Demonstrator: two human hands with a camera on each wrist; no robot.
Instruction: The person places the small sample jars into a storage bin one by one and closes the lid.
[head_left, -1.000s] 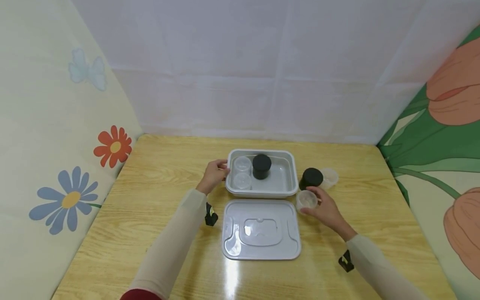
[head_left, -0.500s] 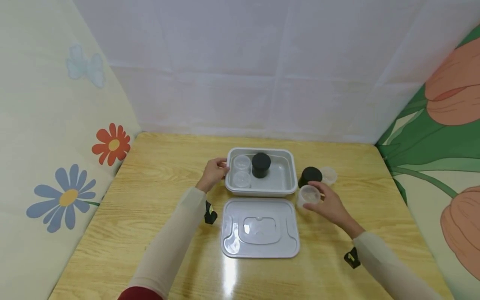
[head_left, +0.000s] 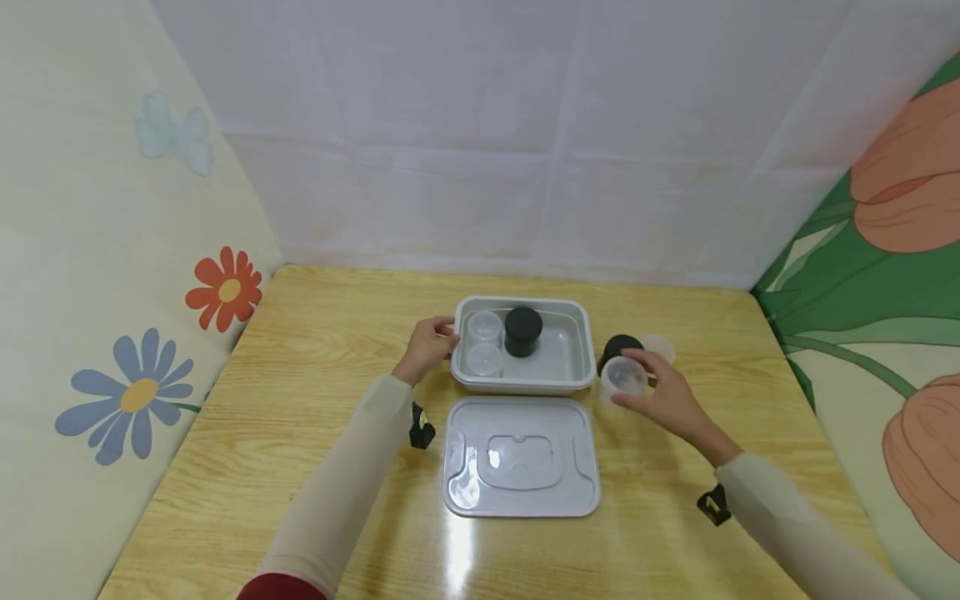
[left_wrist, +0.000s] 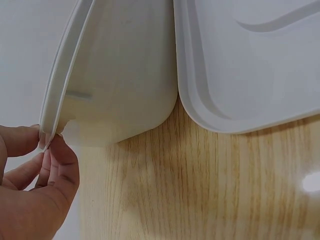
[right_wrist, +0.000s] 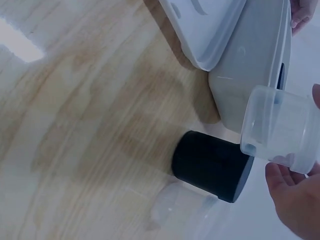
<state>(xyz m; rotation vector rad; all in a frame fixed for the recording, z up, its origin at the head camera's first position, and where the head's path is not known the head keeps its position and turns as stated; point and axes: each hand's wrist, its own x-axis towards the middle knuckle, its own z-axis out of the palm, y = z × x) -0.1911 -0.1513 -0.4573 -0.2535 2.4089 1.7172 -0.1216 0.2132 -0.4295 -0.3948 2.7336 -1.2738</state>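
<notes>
My left hand (head_left: 427,350) pinches the left rim of a white rectangular food container (head_left: 562,385), thumb on one side of the edge and fingers on the other in the left wrist view. Inside the container are a black round jar (head_left: 522,329) and two clear round jars, the nearer clear jar (head_left: 483,360) in front of the other. To the right, my right hand (head_left: 667,404) grips a clear plastic jar (right_wrist: 280,127) by its top end, raised off the table. Below it in the right wrist view stands a second black jar (right_wrist: 212,165).
The container's flat lid (head_left: 521,458) lies on the wooden table in front of it. Another clear jar (head_left: 660,348) stands beside the black jar on the right. A white cloth wall (head_left: 480,167) closes off the back, with printed panels at both sides.
My right hand has lifted the clear jar off the table and carried it slightly right and away from me, partly in front of the black jar. The left hand keeps its place on the rim.
</notes>
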